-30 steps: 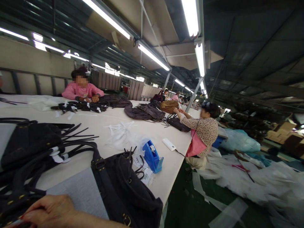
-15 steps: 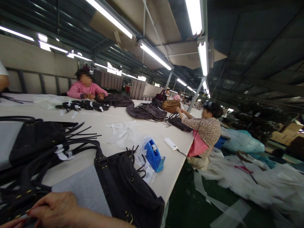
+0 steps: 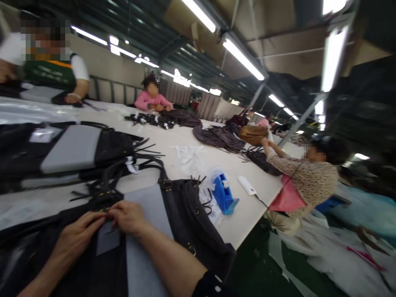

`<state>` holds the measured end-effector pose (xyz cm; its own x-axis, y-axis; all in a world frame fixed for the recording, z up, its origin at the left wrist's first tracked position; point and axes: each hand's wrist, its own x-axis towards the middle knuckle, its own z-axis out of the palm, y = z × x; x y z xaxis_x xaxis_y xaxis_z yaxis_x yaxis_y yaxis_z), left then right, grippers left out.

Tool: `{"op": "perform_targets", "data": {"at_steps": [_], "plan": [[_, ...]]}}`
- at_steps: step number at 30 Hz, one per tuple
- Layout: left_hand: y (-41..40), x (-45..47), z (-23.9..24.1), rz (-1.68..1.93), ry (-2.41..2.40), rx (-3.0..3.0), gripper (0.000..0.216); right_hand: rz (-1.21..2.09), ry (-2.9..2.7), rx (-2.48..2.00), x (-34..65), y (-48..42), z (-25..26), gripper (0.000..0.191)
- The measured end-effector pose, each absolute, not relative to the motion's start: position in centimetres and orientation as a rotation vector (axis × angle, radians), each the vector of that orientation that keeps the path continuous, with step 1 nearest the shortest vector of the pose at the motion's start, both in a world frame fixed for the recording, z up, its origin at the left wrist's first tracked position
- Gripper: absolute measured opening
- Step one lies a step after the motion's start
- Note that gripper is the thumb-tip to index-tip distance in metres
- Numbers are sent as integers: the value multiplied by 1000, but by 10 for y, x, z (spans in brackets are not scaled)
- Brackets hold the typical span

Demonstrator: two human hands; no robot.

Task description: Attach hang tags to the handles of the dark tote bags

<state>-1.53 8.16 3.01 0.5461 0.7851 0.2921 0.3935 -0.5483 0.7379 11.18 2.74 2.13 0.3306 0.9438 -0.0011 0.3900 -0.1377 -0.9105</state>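
Observation:
A black handbag [image 3: 192, 222] with a grey panel lies on the white table [image 3: 173, 144] right in front of me. My left hand [image 3: 77, 233] and my right hand [image 3: 128, 216] meet at the bag's upper edge near its black straps [image 3: 102, 192]. Both hands have their fingers curled and pinched on the bag's fabric there. What lies under the fingertips is hidden.
More black bags with grey panels [image 3: 71, 150] lie to the left. A blue tape dispenser [image 3: 224, 194], a white box [image 3: 246, 185] and clear plastic bags sit to the right. Other workers sit around the table; one in a patterned top [image 3: 305, 179] is at the right edge.
The view has swung left and down. My left hand has come into view and joined my right hand on the bag's edge. A person in a green vest now shows at far left.

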Motion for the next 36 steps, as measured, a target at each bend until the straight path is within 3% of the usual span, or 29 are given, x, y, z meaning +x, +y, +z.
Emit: {"op": "perform_targets", "data": {"at_steps": [6, 23, 28, 32, 36], "plan": [[72, -15, 27, 807, 957, 1932, 26, 746, -1261, -1685, 110, 23, 25, 12], [74, -16, 14, 759, 967, 2014, 23, 527, -1455, -1886, 106, 21, 31, 12], [73, -18, 17, 776, 1044, 2180, 38, 465, -1595, -1822, 110, 9, 37, 13], [72, -19, 20, 805, 1069, 2481, 54, 312, -1677, -1833, 109, -16, 46, 24], [63, -20, 25, 704, 1000, 2801, 43, 247, -1719, -1915, 135, -50, 78, 22]]}}
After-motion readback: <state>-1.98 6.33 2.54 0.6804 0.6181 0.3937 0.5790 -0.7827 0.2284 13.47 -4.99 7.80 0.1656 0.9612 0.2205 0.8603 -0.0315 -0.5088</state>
